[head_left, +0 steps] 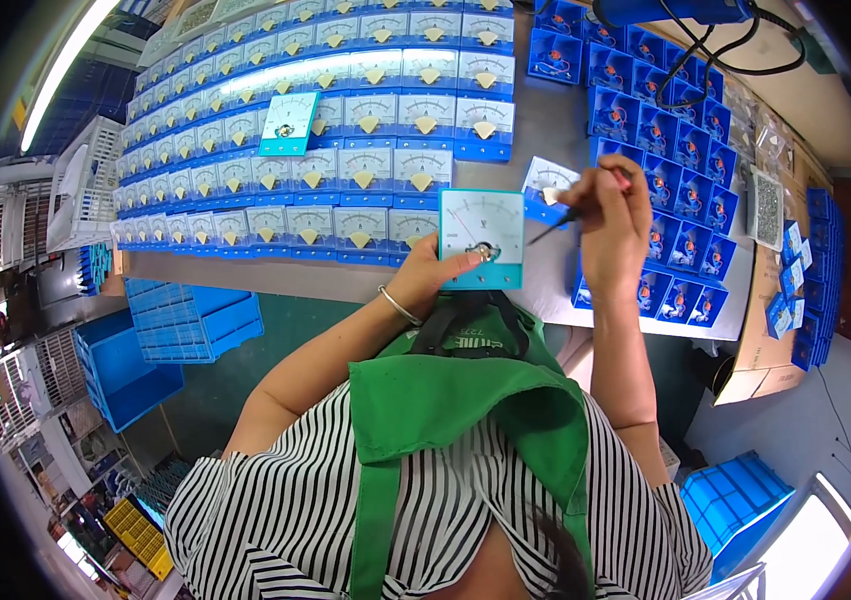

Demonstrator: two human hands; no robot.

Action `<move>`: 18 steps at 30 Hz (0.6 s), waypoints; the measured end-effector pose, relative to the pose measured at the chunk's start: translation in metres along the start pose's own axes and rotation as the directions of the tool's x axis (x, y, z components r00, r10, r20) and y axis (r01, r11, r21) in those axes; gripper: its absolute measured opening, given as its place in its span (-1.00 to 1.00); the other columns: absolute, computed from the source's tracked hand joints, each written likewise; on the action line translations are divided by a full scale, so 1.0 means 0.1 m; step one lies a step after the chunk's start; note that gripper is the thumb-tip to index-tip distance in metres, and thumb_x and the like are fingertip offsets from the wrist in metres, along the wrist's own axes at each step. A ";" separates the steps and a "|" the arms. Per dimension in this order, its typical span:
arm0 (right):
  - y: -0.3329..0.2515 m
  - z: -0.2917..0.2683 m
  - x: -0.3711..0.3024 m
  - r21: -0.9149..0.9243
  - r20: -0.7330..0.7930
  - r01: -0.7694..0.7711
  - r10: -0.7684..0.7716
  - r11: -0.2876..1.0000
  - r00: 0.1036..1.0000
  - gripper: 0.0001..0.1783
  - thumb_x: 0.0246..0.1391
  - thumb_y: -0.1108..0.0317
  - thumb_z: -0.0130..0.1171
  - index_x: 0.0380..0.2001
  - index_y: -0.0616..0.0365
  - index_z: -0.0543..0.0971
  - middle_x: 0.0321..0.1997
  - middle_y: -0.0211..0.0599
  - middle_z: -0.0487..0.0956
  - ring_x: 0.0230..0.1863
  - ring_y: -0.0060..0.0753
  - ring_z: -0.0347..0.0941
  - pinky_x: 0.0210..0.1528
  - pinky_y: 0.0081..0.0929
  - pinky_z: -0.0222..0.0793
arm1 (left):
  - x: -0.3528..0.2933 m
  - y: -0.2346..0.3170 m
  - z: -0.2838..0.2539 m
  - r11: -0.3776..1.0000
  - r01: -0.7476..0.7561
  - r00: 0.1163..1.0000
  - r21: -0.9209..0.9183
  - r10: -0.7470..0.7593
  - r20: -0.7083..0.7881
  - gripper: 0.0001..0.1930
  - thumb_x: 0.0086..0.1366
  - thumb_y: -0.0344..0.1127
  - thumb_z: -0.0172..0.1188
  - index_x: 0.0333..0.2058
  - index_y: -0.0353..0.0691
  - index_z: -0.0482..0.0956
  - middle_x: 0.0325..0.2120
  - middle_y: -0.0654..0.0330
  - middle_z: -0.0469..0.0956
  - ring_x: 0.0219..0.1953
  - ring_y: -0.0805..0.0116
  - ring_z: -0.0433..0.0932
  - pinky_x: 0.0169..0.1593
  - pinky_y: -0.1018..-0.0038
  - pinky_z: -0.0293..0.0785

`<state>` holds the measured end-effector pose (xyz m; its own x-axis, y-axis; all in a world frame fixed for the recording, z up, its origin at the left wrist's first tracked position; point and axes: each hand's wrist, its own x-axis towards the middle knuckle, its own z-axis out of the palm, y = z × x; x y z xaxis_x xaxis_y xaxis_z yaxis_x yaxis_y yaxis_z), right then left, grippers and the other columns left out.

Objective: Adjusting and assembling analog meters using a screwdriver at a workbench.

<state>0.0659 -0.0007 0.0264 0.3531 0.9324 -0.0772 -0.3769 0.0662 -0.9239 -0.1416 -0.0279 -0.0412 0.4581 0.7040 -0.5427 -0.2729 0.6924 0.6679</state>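
Note:
My left hand (425,270) grips a square panel meter (481,225) by its lower left, the thumb lying across its front. The meter has a white dial face, a teal lower edge and an uncovered metal movement low in the middle. In my right hand (613,225) is a screwdriver (557,226) with a red handle; its dark shaft slants down left toward the meter, the tip apart from it. Just behind that hand lies a blue-based meter (549,185) with a yellowish fan-shaped piece. Another teal meter (288,124) rests on top of the rows at the left.
Rows of blue-based meters (363,163) cover the table's left and middle. Open blue cases (663,182) with wiring stand in rows at right. A blue power tool (670,10) with a black cord hangs at the top. A tray of small parts (765,208) sits far right; blue crates (195,320) stand lower left.

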 end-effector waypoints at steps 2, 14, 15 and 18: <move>0.07 -0.28 0.01 -0.289 0.081 -0.094 0.122 0.953 0.989 -0.79 0.22 0.31 0.04 -0.19 0.23 0.48 -0.61 -0.52 0.38 -0.59 -0.68 0.30 -0.54 -0.65 0.16 | 0.01 -0.03 -0.08 1.000 -0.011 1.000 -0.028 0.011 0.005 -0.59 0.14 -0.43 0.29 -0.02 -0.32 0.44 -0.16 0.14 0.57 -0.14 0.39 0.55 -0.03 0.42 0.47; 0.51 -0.99 -0.51 -0.469 0.077 -0.519 0.619 0.714 0.781 -0.74 0.06 0.32 0.22 -0.57 0.08 0.37 -0.76 -0.57 0.26 -0.78 -0.76 0.09 -0.77 -0.69 -0.10 | 0.11 -0.17 -0.25 0.855 0.035 0.956 0.518 -0.180 0.233 -0.46 0.28 -0.09 0.17 0.13 -0.28 0.34 -0.10 0.16 0.55 -0.21 0.42 0.58 -0.23 0.56 0.45; 0.43 -1.04 -0.49 -0.546 0.021 -0.498 0.605 0.674 0.796 -0.76 0.05 0.32 0.22 -0.57 0.09 0.38 -0.76 -0.57 0.26 -0.78 -0.75 0.10 -0.77 -0.69 -0.10 | 0.13 -0.15 -0.34 0.810 0.062 0.930 0.584 -0.260 0.261 -0.46 0.29 -0.09 0.16 0.13 -0.28 0.35 -0.09 0.14 0.55 -0.17 0.42 0.58 -0.18 0.54 0.46; 0.60 -1.29 -0.50 -0.645 0.058 -0.476 0.659 0.598 0.750 -0.86 0.03 0.37 0.20 -0.49 0.16 0.47 -0.75 -0.56 0.29 -0.78 -0.72 0.13 -0.76 -0.69 -0.07 | 0.08 -0.15 -0.54 0.728 -0.181 0.858 0.661 -0.212 0.467 -0.51 0.30 -0.10 0.14 0.09 -0.29 0.42 -0.11 0.12 0.57 -0.11 0.40 0.56 -0.05 0.49 0.46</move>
<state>0.1359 -0.0886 -0.0732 -0.0330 0.7631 -0.6454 0.1591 -0.6336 -0.7572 -0.1789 -0.0240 -0.0832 0.8464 0.3839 -0.3692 0.2782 0.2724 0.9211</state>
